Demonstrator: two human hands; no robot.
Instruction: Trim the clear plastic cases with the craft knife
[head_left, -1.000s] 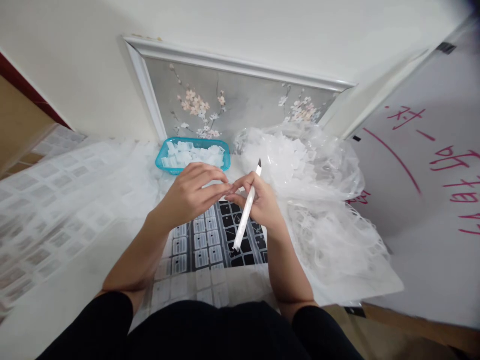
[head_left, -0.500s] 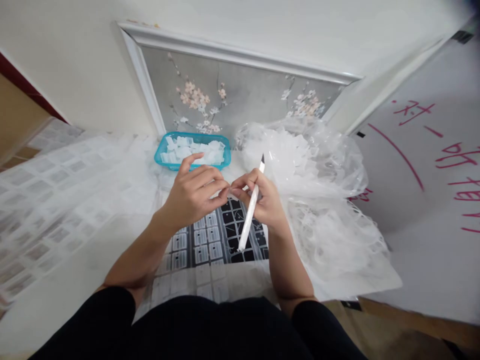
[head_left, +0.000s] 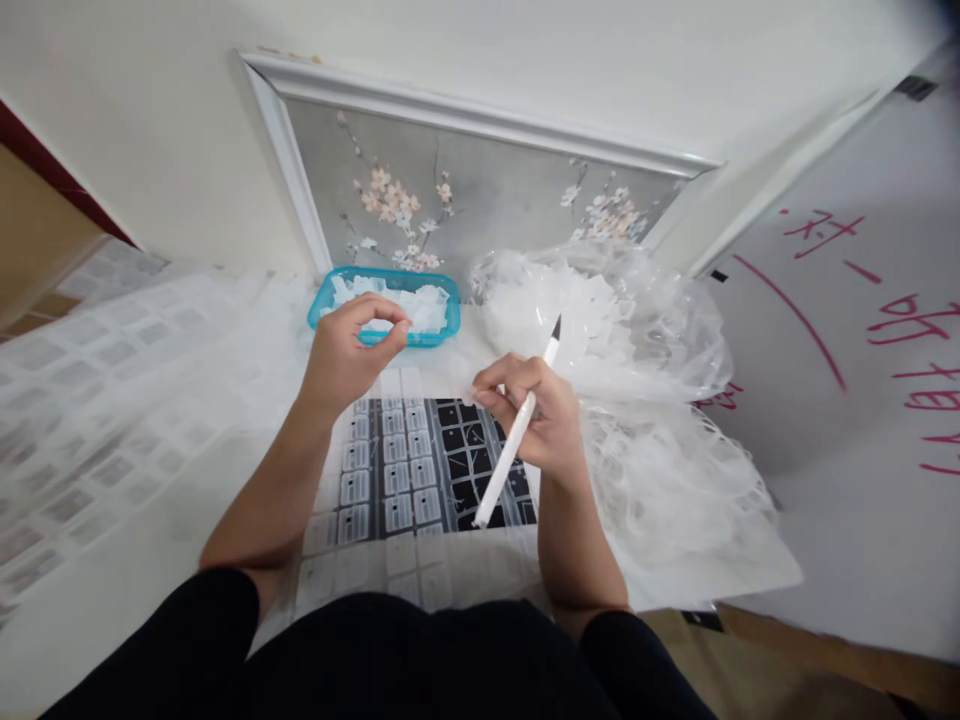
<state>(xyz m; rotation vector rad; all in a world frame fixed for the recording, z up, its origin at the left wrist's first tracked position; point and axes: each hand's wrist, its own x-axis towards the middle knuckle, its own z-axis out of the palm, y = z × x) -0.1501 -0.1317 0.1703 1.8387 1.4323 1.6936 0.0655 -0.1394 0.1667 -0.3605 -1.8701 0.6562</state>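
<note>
My left hand (head_left: pixel 346 355) is over the near edge of a teal plastic basket (head_left: pixel 321 318), thumb and index finger pinched together. Whatever is between those fingertips, if anything, is too small to make out. The basket holds translucent white plastic pieces (head_left: pixel 431 308). A white pen-like tool (head_left: pixel 506 460) with a dark pointed tip lies slanted through my right hand (head_left: pixel 536 405), tip pointing up and away. The thumb and index fingertips of that hand also pinch a tiny translucent piece (head_left: pixel 470 397). Below both hands lies a sheet with a grid of clear and black rectangles (head_left: pixel 405 470).
At the back right sits a clear plastic bag (head_left: pixel 667 330) of white pieces. Tangled translucent strips (head_left: pixel 675 490) lie in front of it. Sheets of clear rectangular pockets (head_left: pixel 97 410) spread over the left. A framed flower picture (head_left: pixel 495 180) and a whiteboard (head_left: pixel 847 420) stand behind and right.
My hands have come apart. The left has moved up and left to the basket, its fingers closing into a pinch; the right has shifted slightly right with the pen-like tool.
</note>
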